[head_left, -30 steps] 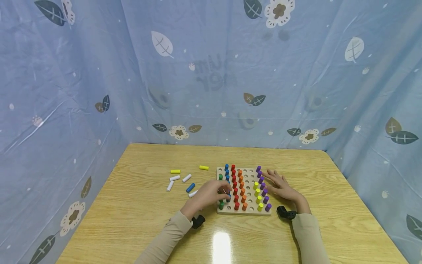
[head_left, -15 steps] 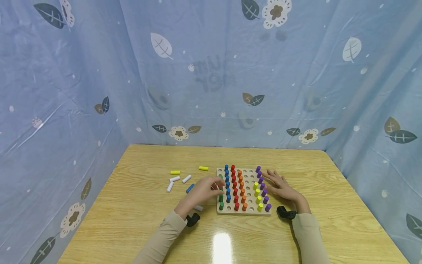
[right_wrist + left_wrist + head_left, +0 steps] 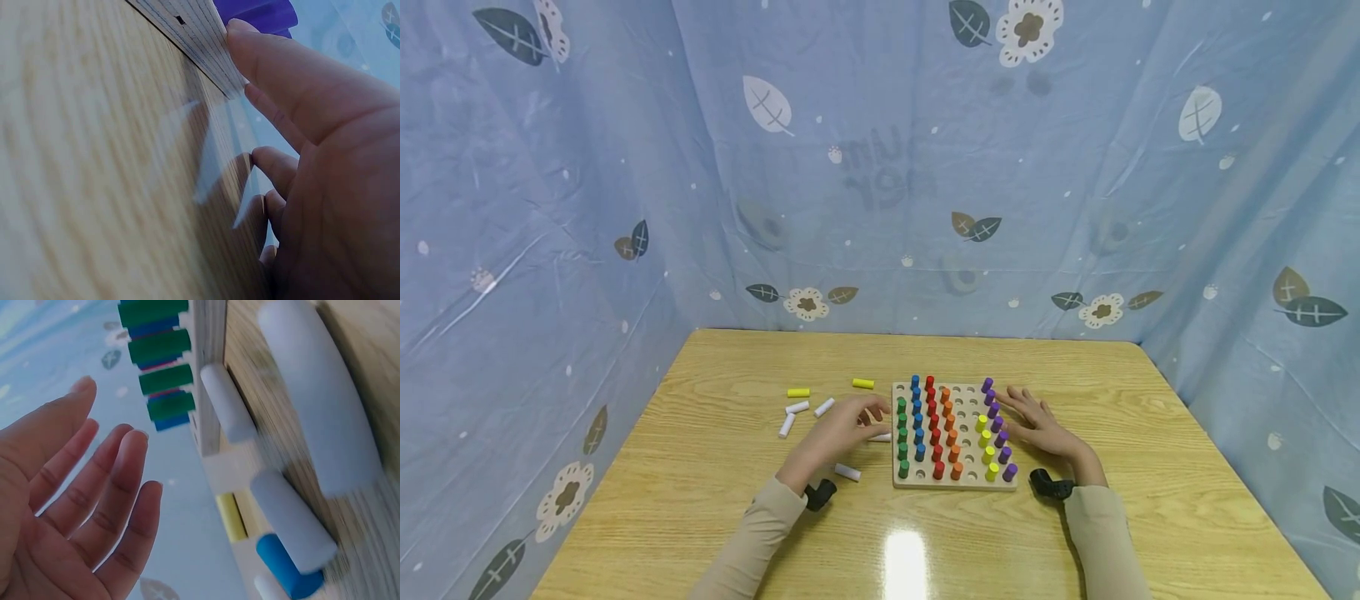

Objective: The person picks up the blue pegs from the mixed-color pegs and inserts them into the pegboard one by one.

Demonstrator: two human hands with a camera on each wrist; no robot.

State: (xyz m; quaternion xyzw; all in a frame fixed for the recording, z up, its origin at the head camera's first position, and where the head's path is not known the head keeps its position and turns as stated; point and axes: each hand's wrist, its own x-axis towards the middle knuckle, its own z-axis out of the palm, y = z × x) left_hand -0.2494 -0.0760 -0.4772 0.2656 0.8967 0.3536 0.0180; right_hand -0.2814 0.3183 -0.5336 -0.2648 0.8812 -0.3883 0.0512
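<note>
A wooden pegboard [image 3: 943,486] holds columns of upright pegs: green [image 3: 903,469], blue [image 3: 921,452], red [image 3: 938,471], orange [image 3: 957,472], yellow [image 3: 992,472] and purple [image 3: 1010,472]. Just left of it, above loose pegs on the table, hovers my left hand [image 3: 838,429], fingers loosely bent and holding nothing. A white peg [image 3: 228,403] lies against the board's side. A blue peg [image 3: 284,565], hidden by that hand in the head view, lies among white ones. My right hand [image 3: 1041,432] rests with fingers spread beside the board, its thumb [image 3: 275,69] at the board's edge.
Farther back left lie yellow pegs [image 3: 863,383] and several white pegs [image 3: 787,425]; another white peg [image 3: 847,472] lies nearer the front. Blue patterned curtains [image 3: 880,208] stand behind and beside the wooden table [image 3: 737,367]. Some board holes hold no peg.
My left hand has moved left, off the green and blue columns to above the loose pegs, leaving the green column in full view. The right hand has stayed in place.
</note>
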